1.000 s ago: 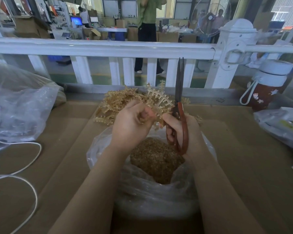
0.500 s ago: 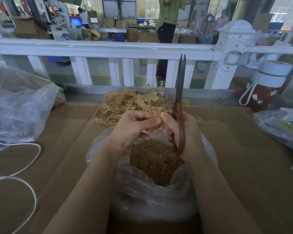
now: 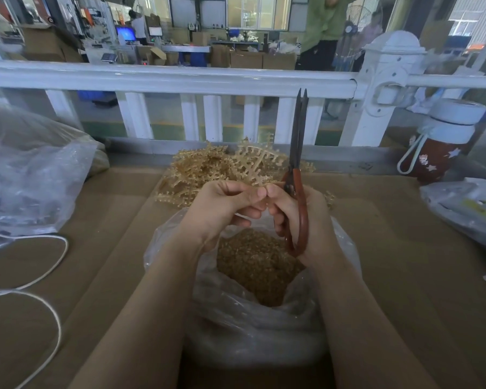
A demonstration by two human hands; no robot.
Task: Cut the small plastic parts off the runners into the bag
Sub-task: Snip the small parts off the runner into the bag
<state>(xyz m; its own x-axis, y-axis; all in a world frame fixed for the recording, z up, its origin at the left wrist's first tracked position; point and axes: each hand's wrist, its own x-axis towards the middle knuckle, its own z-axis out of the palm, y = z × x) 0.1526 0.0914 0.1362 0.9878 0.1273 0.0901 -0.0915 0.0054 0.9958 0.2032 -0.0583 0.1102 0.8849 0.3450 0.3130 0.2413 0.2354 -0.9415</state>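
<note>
Over the clear bag (image 3: 253, 327) in the head view, we hold one runner (image 3: 257, 161) pinched in our left hand (image 3: 222, 209), while our right hand (image 3: 300, 217) grips one pair of scissors (image 3: 298, 153), blades nearly together and pointing up. We judge the job well underway: cut parts (image 3: 253, 265) heap in the bag, too many to count, yet a pile of runners (image 3: 197, 169) waits behind.

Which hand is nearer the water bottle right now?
Right. The right hand, gripping the scissors, is over the bag, closer to the water bottle at far right; the left hand is farther left.
</note>
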